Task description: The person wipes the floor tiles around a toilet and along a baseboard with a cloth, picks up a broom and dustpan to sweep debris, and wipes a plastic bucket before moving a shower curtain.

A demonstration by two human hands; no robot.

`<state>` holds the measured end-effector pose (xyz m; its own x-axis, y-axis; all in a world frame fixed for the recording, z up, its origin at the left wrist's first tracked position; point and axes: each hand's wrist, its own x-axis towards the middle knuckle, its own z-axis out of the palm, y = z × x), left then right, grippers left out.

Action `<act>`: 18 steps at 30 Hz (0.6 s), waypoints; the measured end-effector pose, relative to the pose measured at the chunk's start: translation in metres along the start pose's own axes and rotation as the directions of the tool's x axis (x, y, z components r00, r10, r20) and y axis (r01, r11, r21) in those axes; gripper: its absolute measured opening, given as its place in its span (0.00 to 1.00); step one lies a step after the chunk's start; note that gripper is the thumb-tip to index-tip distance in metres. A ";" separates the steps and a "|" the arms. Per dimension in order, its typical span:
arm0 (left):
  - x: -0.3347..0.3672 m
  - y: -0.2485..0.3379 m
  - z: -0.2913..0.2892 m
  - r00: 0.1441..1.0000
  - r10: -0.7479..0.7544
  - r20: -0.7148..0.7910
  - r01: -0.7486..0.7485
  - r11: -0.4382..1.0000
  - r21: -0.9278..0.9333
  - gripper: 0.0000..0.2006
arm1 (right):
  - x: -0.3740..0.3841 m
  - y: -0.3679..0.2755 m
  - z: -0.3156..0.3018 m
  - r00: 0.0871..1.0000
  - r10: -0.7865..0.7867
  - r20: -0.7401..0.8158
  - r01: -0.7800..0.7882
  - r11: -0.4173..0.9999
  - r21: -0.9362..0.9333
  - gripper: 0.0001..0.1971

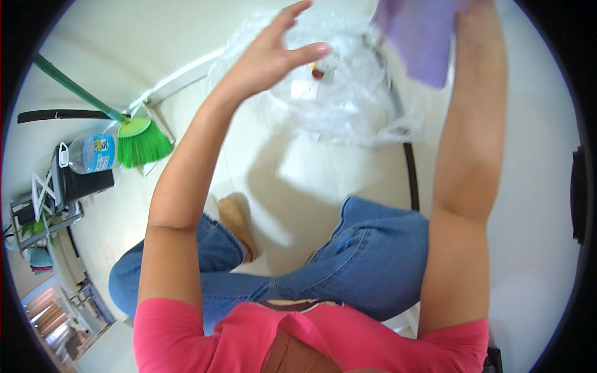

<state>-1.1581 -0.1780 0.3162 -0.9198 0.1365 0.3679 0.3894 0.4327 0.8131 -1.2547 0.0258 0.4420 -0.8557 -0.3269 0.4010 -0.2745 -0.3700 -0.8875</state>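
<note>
My left hand (267, 59) is raised in front of me at the top of the head view, its thumb and fingers spread with nothing between them. Below and beyond it lies a crumpled clear plastic bag (354, 115) on the floor, with a white label and a small yellow and dark red spot showing. At the upper edge, my right hand (476, 7) is partly cut off by the frame. A purple cloth (418, 40) hangs from it, slightly blurred, against the wall side. The fingers of that hand are mostly out of sight.
To the left, a green broom (146, 143) leans bristles-down beside a large clear bottle (93, 153) with a blue label. A folding rack (46, 211) stands farther left. White walls close in ahead and on the right. A dark strip (410, 177) runs along the floor near my knee.
</note>
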 end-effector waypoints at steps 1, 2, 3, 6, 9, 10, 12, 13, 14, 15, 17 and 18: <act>0.018 0.018 0.001 0.984 -0.113 0.140 0.125 0.989 -0.081 0.38 | 0.003 0.001 -0.002 0.999 0.044 0.011 -0.043 0.998 -0.038 0.10; 0.035 0.028 0.003 0.999 -0.015 0.044 0.024 0.978 -0.208 0.36 | -0.001 0.007 0.003 0.996 0.085 0.026 -0.083 0.995 -0.059 0.10; 0.053 0.039 0.009 0.995 0.091 -0.049 -0.102 0.941 -0.321 0.34 | -0.006 0.007 0.007 1.000 0.015 -0.006 -0.016 0.964 -0.267 0.11; 0.087 0.063 0.010 0.995 0.033 0.095 0.035 0.778 -0.627 0.21 | -0.011 -0.012 -0.001 0.984 -0.117 0.134 0.177 0.730 -0.660 0.11; 0.104 0.081 0.008 0.998 0.057 -0.022 -0.058 0.797 -0.602 0.09 | -0.005 -0.021 -0.021 0.982 0.018 -0.187 -0.172 0.493 -0.853 0.22; 0.110 0.086 0.001 0.999 0.041 -0.032 -0.052 0.859 -0.509 0.07 | -0.010 -0.014 -0.020 0.940 -0.259 -0.223 -0.093 0.434 -0.896 0.23; 0.120 0.096 -0.008 0.998 0.043 -0.054 -0.061 0.908 -0.415 0.06 | -0.014 -0.030 -0.006 0.950 -0.159 -0.269 -0.145 0.538 -0.831 0.26; 0.127 0.103 -0.012 0.999 0.020 -0.027 -0.028 0.941 -0.338 0.05 | -0.015 -0.038 0.001 0.952 -0.033 -0.303 -0.215 0.630 -0.746 0.28; 0.130 0.104 -0.013 1.000 -0.019 0.000 0.018 0.965 -0.261 0.05 | -0.021 -0.047 0.012 0.952 0.163 -0.260 -0.303 0.632 -0.714 0.35; 0.135 0.106 -0.016 1.000 -0.017 -0.003 0.015 0.965 -0.261 0.05 | -0.024 -0.046 0.019 0.953 0.161 -0.257 -0.299 0.631 -0.715 0.35; 0.140 0.113 -0.019 0.958 -0.045 0.283 0.234 0.695 -0.680 0.06 | -0.031 -0.039 0.025 0.976 0.193 -0.104 -0.196 0.562 -0.804 0.42; 0.138 0.121 -0.020 0.924 -0.235 0.302 0.381 0.639 -0.668 0.09 | -0.034 -0.036 0.025 0.994 0.102 -0.040 -0.090 0.553 -0.828 0.40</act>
<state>-1.2369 -0.1249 0.4739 -0.9558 0.2937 0.0129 -0.0691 -0.2673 0.9611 -1.2043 0.0290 0.4661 -0.8962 -0.3281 0.2987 -0.4378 0.5448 -0.7152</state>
